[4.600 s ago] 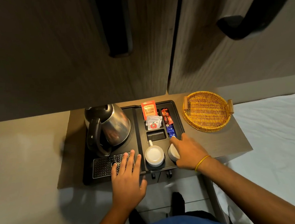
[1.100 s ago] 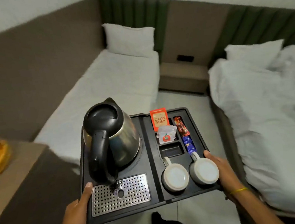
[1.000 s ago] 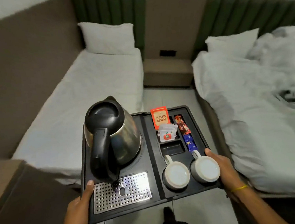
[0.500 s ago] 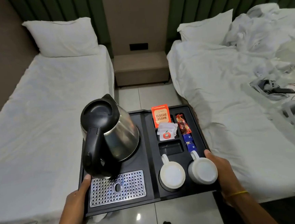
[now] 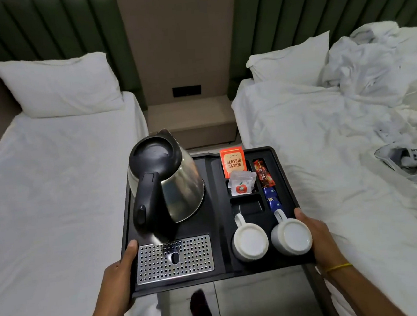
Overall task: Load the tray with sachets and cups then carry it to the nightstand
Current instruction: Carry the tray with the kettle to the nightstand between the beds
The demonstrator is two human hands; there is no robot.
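I hold a black tray (image 5: pixel 219 232) in the air between two beds. My left hand (image 5: pixel 119 274) grips its left front edge and my right hand (image 5: pixel 317 236) grips its right edge. On it stand a steel kettle (image 5: pixel 169 184), two white cups (image 5: pixel 250 242) (image 5: pixel 292 236) upside down, an orange tea sachet (image 5: pixel 233 164), a white sachet (image 5: pixel 241 185), a red stick sachet (image 5: pixel 263 173) and a blue one (image 5: pixel 272 198). The brown nightstand (image 5: pixel 191 116) stands straight ahead, beyond the tray.
A made bed (image 5: pixel 53 184) with a pillow (image 5: pixel 60 85) lies on the left. An unmade bed (image 5: pixel 341 158) with crumpled sheets and a few small items lies on the right. A tiled floor aisle (image 5: pixel 253 302) runs between them. A wall socket (image 5: pixel 186 91) sits above the nightstand.
The tray was lifted off the counter and carried round into the aisle between the beds. The nightstand has come closer and is now centred ahead.
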